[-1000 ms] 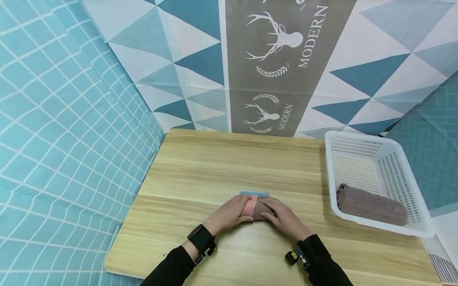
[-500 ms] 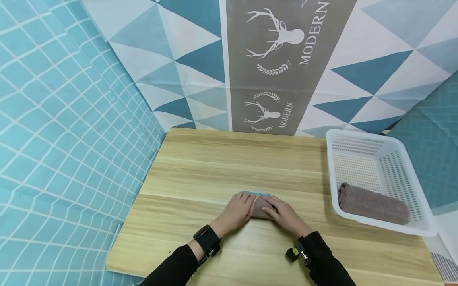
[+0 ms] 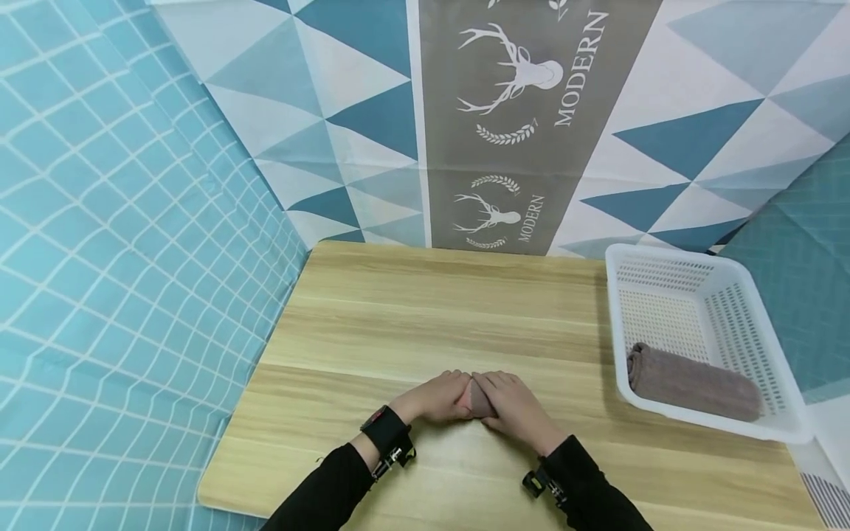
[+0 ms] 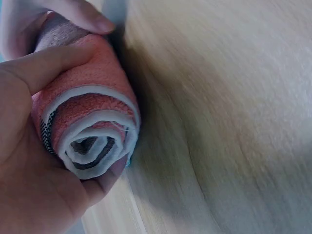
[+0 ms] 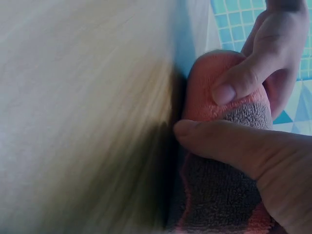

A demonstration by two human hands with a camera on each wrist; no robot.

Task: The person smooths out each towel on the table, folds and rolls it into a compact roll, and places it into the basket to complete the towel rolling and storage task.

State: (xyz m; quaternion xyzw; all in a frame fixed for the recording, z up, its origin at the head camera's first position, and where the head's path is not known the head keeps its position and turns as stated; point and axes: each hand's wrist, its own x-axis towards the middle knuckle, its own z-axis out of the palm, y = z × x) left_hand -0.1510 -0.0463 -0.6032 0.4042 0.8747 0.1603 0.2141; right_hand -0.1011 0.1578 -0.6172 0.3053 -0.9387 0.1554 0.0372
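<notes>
A small rolled towel, pink and grey-brown, lies on the wooden table between both hands. My left hand grips its left part, the thumb on top and fingers curled underneath in the left wrist view. There the roll's end shows a spiral of white-edged layers. From the other side my right hand holds the grey-brown part, and its thumb presses on the roll in the right wrist view. The fingers of both hands hide much of the towel's far side in the head view.
On the right of the table stands a white plastic basket with a rolled grey-brown towel in it. Patterned cloth hangs at the back, and a blue checked sheet borders the left edge.
Both hands have closed further over the roll, the fingers now wrapped over its far side. The blue strip that showed beyond the fingers is out of sight in the head view.
</notes>
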